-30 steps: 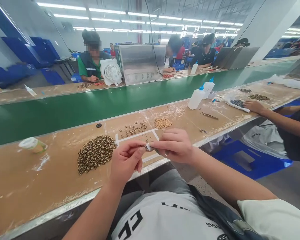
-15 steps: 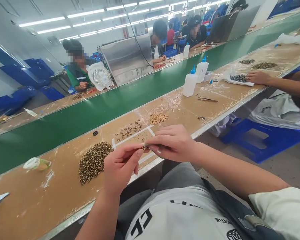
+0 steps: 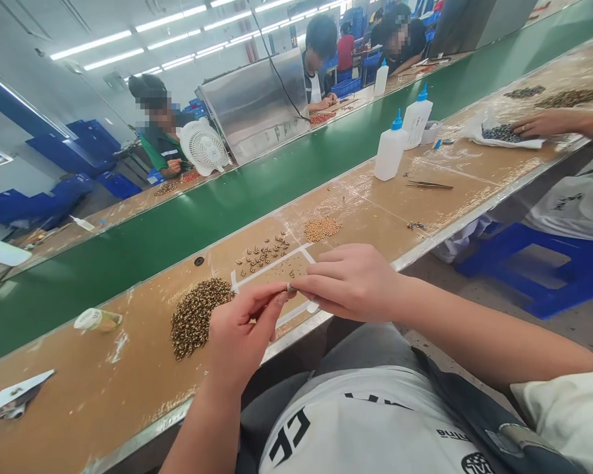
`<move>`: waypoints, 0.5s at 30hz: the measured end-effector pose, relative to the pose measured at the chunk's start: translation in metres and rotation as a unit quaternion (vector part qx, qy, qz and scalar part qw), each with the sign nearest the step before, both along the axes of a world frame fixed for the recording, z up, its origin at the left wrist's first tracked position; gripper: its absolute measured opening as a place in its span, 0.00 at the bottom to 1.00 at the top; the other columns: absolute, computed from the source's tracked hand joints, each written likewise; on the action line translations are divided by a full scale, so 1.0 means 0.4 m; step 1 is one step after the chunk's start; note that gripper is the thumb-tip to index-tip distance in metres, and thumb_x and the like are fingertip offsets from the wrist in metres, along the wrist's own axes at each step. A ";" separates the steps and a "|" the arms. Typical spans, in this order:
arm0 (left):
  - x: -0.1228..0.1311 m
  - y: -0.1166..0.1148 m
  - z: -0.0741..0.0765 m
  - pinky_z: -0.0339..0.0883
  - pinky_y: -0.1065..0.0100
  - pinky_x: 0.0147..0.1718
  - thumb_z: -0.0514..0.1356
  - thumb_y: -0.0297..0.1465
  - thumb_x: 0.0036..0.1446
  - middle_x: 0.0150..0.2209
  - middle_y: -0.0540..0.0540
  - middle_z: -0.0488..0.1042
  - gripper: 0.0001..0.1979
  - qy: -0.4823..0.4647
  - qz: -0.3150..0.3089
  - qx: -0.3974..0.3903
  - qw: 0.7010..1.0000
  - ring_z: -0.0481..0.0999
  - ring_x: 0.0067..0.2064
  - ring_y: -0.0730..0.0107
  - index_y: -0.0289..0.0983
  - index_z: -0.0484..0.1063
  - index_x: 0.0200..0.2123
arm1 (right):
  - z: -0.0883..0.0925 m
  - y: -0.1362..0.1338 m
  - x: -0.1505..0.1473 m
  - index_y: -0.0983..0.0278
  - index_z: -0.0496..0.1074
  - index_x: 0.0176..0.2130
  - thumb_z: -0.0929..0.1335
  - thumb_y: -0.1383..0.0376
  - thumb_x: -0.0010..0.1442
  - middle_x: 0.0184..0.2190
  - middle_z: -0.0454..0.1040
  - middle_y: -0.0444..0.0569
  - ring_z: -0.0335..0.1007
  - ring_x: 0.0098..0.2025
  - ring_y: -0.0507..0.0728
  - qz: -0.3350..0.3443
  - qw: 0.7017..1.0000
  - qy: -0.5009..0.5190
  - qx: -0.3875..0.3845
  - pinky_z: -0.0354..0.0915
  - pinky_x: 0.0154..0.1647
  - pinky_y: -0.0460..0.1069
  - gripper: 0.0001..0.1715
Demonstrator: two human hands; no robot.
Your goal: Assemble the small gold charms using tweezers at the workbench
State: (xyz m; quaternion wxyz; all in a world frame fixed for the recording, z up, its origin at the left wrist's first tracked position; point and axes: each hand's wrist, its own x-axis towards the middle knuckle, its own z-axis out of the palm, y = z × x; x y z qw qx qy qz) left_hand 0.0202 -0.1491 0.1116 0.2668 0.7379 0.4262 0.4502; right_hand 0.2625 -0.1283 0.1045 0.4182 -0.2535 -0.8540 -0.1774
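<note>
My left hand (image 3: 247,326) pinches a tiny metal part (image 3: 289,288) between thumb and forefinger, above the near table edge. My right hand (image 3: 350,283) meets it there, fingers pressed together at the same part; whatever else they grip is hidden beneath them. Left of my left hand lies a heap of small brass-coloured metal parts (image 3: 200,316). Beyond the hands, similar pieces (image 3: 263,255) stand scattered singly beside a white tape outline (image 3: 271,268). A small pile of golden beads (image 3: 322,228) lies past the tape corner.
White bottles with blue tips (image 3: 391,148) and tweezers (image 3: 429,185) are on the table to the right. A small tub (image 3: 97,320) lies tipped over at left. A green conveyor belt (image 3: 153,237) runs behind. A co-worker's hand (image 3: 543,124) rests at parts on the far right.
My view has shifted, so the table and its things sit further right in the picture. Both hands stay together at the small part, and the right fingers now cover more of it.
</note>
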 end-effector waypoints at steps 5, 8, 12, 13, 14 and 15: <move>-0.006 0.008 0.004 0.70 0.67 0.23 0.69 0.34 0.70 0.22 0.55 0.77 0.06 0.046 0.008 0.016 0.999 0.71 0.19 0.72 0.49 0.87 0.46 | 0.008 -0.002 -0.002 0.62 0.79 0.43 0.68 0.68 0.74 0.30 0.82 0.41 0.74 0.32 0.51 -0.014 1.000 -0.015 -0.009 0.56 0.28 0.52 0.08; -0.004 0.009 0.007 0.70 0.67 0.22 0.68 0.35 0.71 0.26 0.53 0.82 0.06 0.036 0.000 -0.006 0.999 0.72 0.19 0.72 0.48 0.87 0.46 | 0.008 0.001 0.002 0.62 0.79 0.43 0.67 0.67 0.75 0.30 0.82 0.41 0.73 0.30 0.52 -0.022 0.999 -0.027 -0.017 0.57 0.29 0.52 0.10; 0.004 0.012 0.012 0.69 0.68 0.22 0.69 0.34 0.70 0.31 0.51 0.85 0.05 0.011 -0.005 -0.011 1.000 0.70 0.19 0.74 0.47 0.87 0.45 | 0.007 0.001 0.007 0.62 0.78 0.42 0.67 0.67 0.75 0.30 0.82 0.43 0.73 0.31 0.53 -0.028 0.999 -0.018 -0.025 0.59 0.32 0.51 0.09; 0.007 0.013 0.014 0.68 0.69 0.22 0.69 0.34 0.70 0.29 0.51 0.84 0.05 0.011 -0.007 -0.014 1.000 0.70 0.19 0.75 0.47 0.87 0.45 | 0.007 0.001 0.007 0.62 0.78 0.42 0.67 0.68 0.74 0.31 0.82 0.43 0.73 0.31 0.53 -0.026 0.999 -0.012 -0.024 0.59 0.32 0.51 0.09; 0.010 0.014 0.015 0.67 0.69 0.21 0.69 0.34 0.69 0.27 0.52 0.82 0.05 0.009 -0.007 -0.018 1.000 0.69 0.19 0.75 0.46 0.87 0.45 | 0.008 0.000 0.007 0.63 0.78 0.43 0.67 0.68 0.74 0.31 0.82 0.43 0.73 0.31 0.52 -0.023 0.999 -0.008 -0.022 0.58 0.31 0.51 0.08; 0.013 0.014 0.017 0.66 0.70 0.21 0.69 0.34 0.69 0.24 0.53 0.80 0.05 0.006 -0.006 -0.023 1.000 0.69 0.19 0.75 0.46 0.88 0.45 | 0.010 -0.001 0.007 0.63 0.78 0.43 0.67 0.69 0.73 0.31 0.82 0.43 0.73 0.31 0.52 -0.023 1.000 -0.004 -0.020 0.57 0.31 0.51 0.08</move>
